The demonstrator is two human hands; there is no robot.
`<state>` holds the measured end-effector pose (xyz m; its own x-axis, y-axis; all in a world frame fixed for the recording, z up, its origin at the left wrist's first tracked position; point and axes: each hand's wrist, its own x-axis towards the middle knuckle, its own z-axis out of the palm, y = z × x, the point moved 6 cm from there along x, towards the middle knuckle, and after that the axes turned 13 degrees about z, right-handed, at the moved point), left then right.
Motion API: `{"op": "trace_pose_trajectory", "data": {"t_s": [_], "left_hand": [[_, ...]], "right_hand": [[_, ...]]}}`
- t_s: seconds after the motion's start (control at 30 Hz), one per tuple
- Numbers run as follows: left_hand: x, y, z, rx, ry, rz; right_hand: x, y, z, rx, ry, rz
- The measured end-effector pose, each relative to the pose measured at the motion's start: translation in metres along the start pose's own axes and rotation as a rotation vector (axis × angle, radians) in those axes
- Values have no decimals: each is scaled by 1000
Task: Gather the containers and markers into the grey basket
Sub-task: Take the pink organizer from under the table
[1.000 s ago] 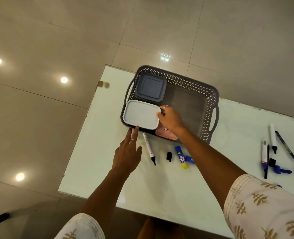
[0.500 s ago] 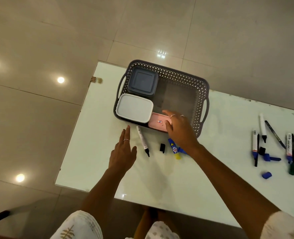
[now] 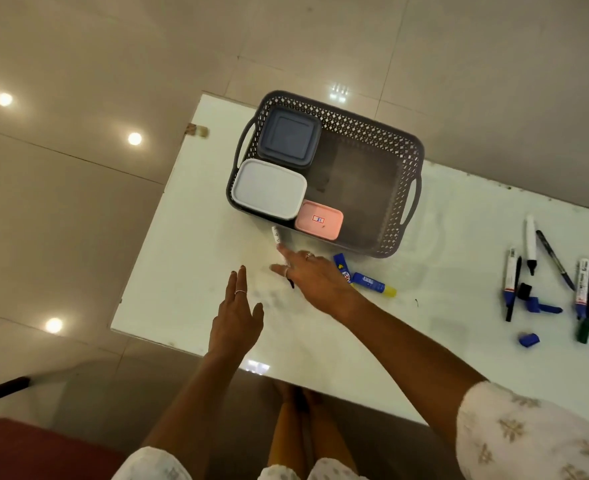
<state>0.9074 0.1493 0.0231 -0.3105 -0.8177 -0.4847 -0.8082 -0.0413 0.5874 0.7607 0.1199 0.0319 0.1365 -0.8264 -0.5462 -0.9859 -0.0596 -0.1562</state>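
Note:
The grey basket (image 3: pixel 372 133) stands at the table's far left and holds three lidded containers: a dark grey one (image 3: pixel 289 136), a white one (image 3: pixel 269 188) and a small pink one (image 3: pixel 319 220). In front of the basket lies a white marker (image 3: pixel 276 235). My right hand (image 3: pixel 315 278) rests over its lower half with fingers spread, not closed around it. A blue and yellow marker (image 3: pixel 372 282) lies just right of that hand. My left hand (image 3: pixel 236 317) hovers flat and empty nearer the table's front edge.
Several markers and loose caps lie at the right of the white table (image 3: pixel 189 271): a white marker (image 3: pixel 531 244), a thin dark pen (image 3: pixel 556 259), a blue-ended marker (image 3: pixel 509 278), a green-capped marker (image 3: pixel 584 299) and a blue cap (image 3: pixel 528 339). The basket's right half is bare.
My right hand left the pink container in the basket and came down over the white marker in front of it. The left hand stayed almost in place.

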Motion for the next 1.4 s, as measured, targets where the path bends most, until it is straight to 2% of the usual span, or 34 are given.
{"op": "trace_pose_trajectory", "data": {"t_s": [0.13,0.27,0.53,0.83,1.2,1.4], "left_hand": [[-12,-9,1,-15,20,-35],[-20,-15,4,-44,30,-86],[-32,-22,8,-68,26,-152],[-20,-6,6,-55,36,-109],[-15,15,7,-10,5,-54],[-29,22,-22,35,-25,-60]], "right_hand": [[20,-16,-14,-260,8,-96],[30,-18,-17,-340,17,-93],[26,-17,1,-326,11,-176],[1,-12,17,-268,10,-286],[-7,3,25,-185,12,-209],[-33,6,4,-162,-12,-147]]}}
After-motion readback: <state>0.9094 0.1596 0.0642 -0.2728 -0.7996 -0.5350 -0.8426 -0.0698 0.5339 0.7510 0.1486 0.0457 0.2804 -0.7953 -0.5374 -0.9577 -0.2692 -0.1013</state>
